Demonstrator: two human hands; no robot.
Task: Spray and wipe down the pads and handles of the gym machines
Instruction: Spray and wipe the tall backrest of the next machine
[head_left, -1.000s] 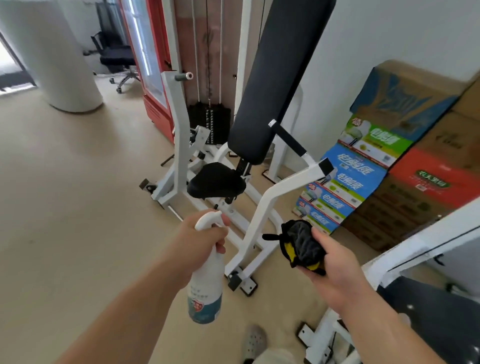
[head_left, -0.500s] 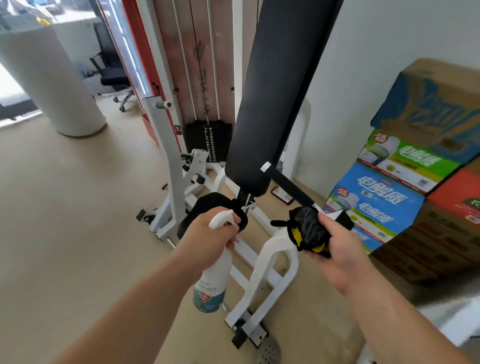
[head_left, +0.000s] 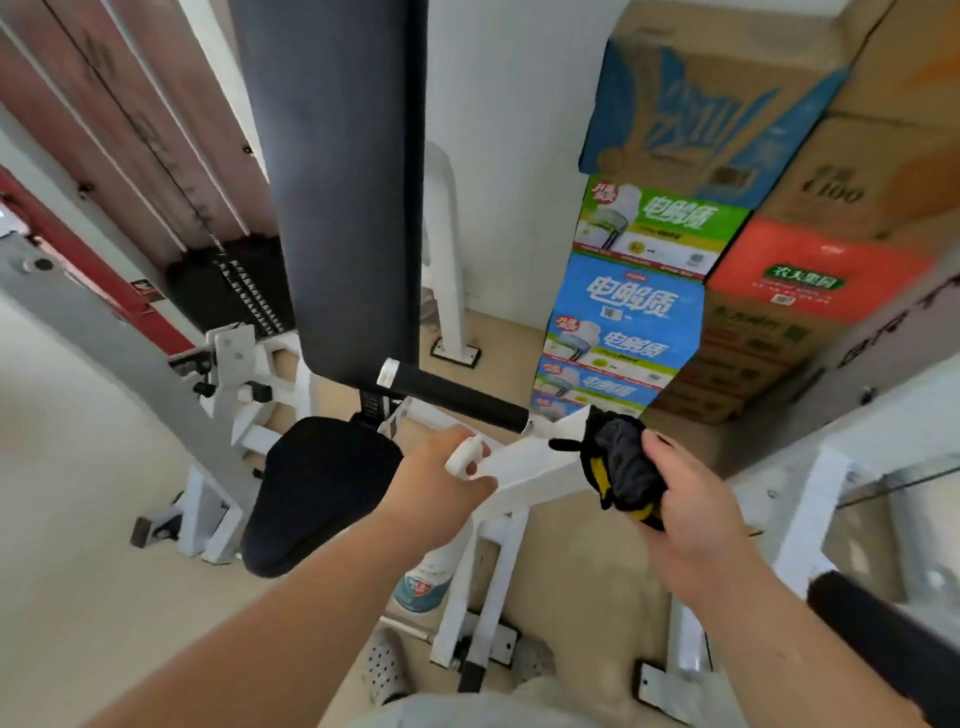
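One weight stack (head_left: 244, 296) stands far left. Two black pads follow: one seat pad (head_left: 317, 493) low, one long back pad (head_left: 343, 182) upright above it. The left hand (head_left: 436, 488) is wrapped round the neck of the single white spray bottle (head_left: 423, 577), which hangs below it. One black handle (head_left: 452, 395) juts right from the back pad. Just past its end the right hand (head_left: 691, 519) clutches one bunched black-and-yellow cloth (head_left: 621, 473). Stacked cardboard boxes (head_left: 675, 291) line the wall, and a second black handle (head_left: 883, 639) shows lower right.
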